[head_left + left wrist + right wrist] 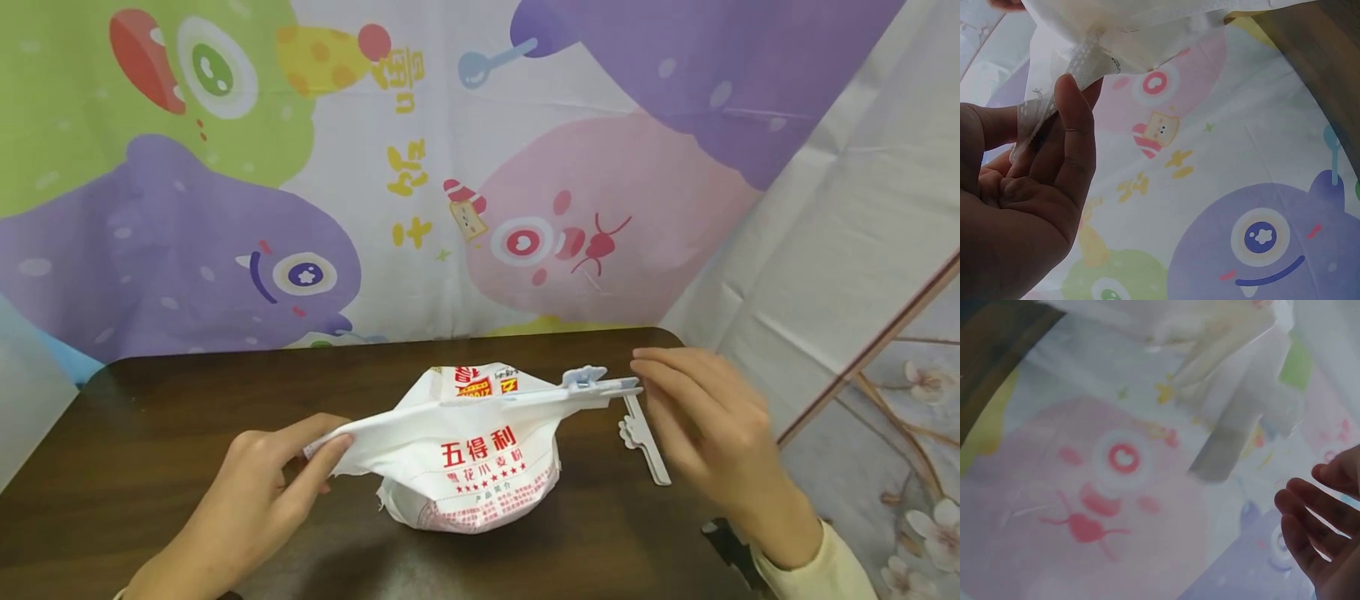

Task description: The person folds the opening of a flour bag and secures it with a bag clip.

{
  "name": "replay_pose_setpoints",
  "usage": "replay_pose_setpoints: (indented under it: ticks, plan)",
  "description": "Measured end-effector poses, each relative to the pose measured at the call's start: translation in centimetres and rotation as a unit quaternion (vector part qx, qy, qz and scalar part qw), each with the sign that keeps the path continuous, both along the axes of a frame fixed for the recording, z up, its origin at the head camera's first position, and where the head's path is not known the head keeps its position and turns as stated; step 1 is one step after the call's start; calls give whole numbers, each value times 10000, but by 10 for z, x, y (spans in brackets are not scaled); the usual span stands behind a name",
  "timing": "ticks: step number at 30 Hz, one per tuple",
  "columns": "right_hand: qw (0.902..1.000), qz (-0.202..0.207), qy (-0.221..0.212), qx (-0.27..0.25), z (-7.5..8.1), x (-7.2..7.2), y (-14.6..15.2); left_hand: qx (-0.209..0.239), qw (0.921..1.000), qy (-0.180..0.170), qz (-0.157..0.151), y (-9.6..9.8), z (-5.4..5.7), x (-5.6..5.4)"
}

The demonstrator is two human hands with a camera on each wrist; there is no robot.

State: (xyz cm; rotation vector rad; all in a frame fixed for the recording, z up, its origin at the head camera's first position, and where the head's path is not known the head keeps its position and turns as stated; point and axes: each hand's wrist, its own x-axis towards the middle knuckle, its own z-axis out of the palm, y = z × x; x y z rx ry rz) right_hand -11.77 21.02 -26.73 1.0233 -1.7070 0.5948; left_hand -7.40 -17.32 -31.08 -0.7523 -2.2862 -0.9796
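- bag [480, 475] sits on table [150, 433];
- left hand [258, 483] at bag's left corner;
- clip [600, 387] on bag's top edge, rightward;
- right hand [712, 425] just right of clip;
- second clip [646, 446] lies right of bag;
- cloth [438, 287] hangs behind table

- It looked like a corner of a home, though I couldn't tell which room.
- A childish cartoon-monster backdrop [438, 158] filled the upper frame.
- A blossom-printed panel [892, 450] stood at lower right.
- Below, a dark wood-look table [150, 450] bore a household-looking flour bag [480, 467].
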Motion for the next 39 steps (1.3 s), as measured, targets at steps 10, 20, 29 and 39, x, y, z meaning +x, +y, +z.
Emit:
replay_pose_setpoints:
  ticks: [10,20,29,39]
  plan:
    - [9913,-1063,-777,-64,-35,-23,41,-50,9999,-118,52,-1,3,2]
    - [9575,-2011,-2059,195,-67,-41,47,-97,9995,-269,117,0,8,4]
    - [9082,-2552,-3139,1075,-78,-52,50,-47,9998,-187,90,-1,5,4]
    - [7919,-3023,-4769,2324,-98,-59,63,-197,9997,108,72,2,1,4]
